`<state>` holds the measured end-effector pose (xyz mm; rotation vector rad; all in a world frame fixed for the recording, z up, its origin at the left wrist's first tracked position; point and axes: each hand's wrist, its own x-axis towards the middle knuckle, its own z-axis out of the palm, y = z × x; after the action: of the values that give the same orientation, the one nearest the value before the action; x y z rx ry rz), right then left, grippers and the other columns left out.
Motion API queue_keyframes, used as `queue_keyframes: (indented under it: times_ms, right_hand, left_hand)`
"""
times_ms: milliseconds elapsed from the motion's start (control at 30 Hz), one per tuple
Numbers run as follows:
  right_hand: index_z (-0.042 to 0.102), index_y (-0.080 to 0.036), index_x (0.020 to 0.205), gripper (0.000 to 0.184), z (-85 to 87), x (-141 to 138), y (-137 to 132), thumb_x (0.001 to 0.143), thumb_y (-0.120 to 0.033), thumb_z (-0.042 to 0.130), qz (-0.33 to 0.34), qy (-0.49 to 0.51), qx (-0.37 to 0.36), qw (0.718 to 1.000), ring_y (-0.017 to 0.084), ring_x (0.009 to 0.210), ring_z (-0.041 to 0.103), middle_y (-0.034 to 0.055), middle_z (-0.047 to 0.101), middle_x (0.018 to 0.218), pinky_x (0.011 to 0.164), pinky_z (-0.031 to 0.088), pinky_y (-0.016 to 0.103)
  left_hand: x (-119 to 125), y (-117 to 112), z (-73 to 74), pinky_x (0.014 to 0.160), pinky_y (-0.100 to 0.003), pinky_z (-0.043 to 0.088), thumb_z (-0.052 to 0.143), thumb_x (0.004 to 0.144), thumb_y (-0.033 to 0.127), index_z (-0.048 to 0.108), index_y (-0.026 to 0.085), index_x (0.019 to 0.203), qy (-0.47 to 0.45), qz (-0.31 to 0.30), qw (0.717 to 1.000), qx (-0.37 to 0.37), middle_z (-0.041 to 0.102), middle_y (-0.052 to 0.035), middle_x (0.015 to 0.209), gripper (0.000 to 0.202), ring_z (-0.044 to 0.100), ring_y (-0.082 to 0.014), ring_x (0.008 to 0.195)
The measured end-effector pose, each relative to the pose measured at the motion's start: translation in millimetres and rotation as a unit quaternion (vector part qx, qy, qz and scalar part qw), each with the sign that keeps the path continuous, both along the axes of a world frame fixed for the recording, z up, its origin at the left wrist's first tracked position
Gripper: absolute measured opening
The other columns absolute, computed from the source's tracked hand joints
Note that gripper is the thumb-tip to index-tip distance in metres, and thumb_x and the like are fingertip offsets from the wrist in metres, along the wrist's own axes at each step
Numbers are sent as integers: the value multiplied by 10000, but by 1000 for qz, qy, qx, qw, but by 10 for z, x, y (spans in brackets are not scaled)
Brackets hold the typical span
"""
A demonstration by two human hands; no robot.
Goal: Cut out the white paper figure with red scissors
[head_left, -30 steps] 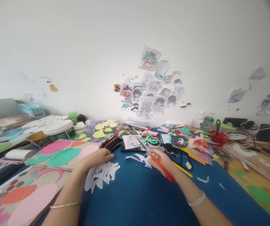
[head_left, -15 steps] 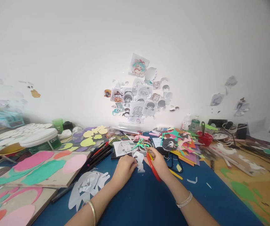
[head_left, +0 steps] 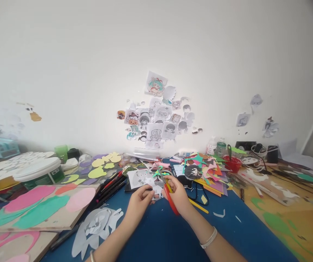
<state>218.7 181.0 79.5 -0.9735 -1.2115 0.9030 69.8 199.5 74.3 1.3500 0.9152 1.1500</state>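
Observation:
My left hand [head_left: 140,201] pinches a small white paper cutout [head_left: 157,190] between thumb and fingers. Red-and-yellow scissors [head_left: 172,204] are gripped in my right hand [head_left: 179,197], their blades pointing up and left, close to the paper's right side. Whether the blades touch the paper I cannot tell. Just behind my hands lie a printed drawing sheet [head_left: 136,179] and a pair of green-handled scissors [head_left: 156,173]. A black-haired paper figure [head_left: 192,172] rests to the right of them. White paper scraps [head_left: 98,225] lie in a heap left of my left forearm.
Black and red pens [head_left: 112,191] lie at left, beside boards [head_left: 76,214] bearing pink and green shapes. A lidded white tub [head_left: 38,170] stands farther left. Coloured paper offcuts [head_left: 213,171] and a red bowl [head_left: 232,164] are at right. Drawings [head_left: 156,133] hang on the wall.
The view has shifted slightly. The paper has turned in my left hand, whose fingers now reach farther under it. My right hand and the scissors have moved down a little.

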Motion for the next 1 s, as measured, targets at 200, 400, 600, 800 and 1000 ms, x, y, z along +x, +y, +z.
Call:
queue_keyframes:
  times_ms: [200,400,600,800,1000]
  right_hand:
    - [536,-183,947,417,44,28,-5,545,-180,645,42,42,-9,998,86,505,432,-79,498,570,496,334,221]
    - [529,-186,1000,446,114,114,-78,568,-141,630,130,18,-51,990,67,497,425,-52,538,685,474,311,206]
    - [536,-184,1015,464,62,132,-87,567,-106,626,199,-54,-19,978,86,556,473,-39,561,697,547,371,222]
    - [553,-187,980,425,62,125,-60,564,-122,615,120,-74,-6,990,89,537,438,-58,508,644,529,352,224]
    - [578,-197,954,407,114,138,-46,556,-109,589,50,-76,7,996,136,630,532,-25,572,691,591,423,257]
  left_hand:
    - [-17,8,-12,599,-263,465,675,625,531,453,165,1248,-62,68,995,50,689,-62,834,756,623,-191,737]
    - [-283,48,182,771,-293,478,586,746,477,566,231,1168,26,116,976,185,607,-80,1093,489,566,-210,979]
    - [-300,6,214,843,-346,463,555,763,407,667,208,1038,167,-14,966,199,683,-83,1035,358,590,-249,1001]
    - [-230,-46,205,684,-272,437,461,825,400,700,164,907,287,-101,928,214,663,-72,837,346,590,-195,768]
    - [-258,-81,243,610,-246,361,409,842,404,614,160,650,367,-142,887,239,569,-18,660,371,507,-155,644]
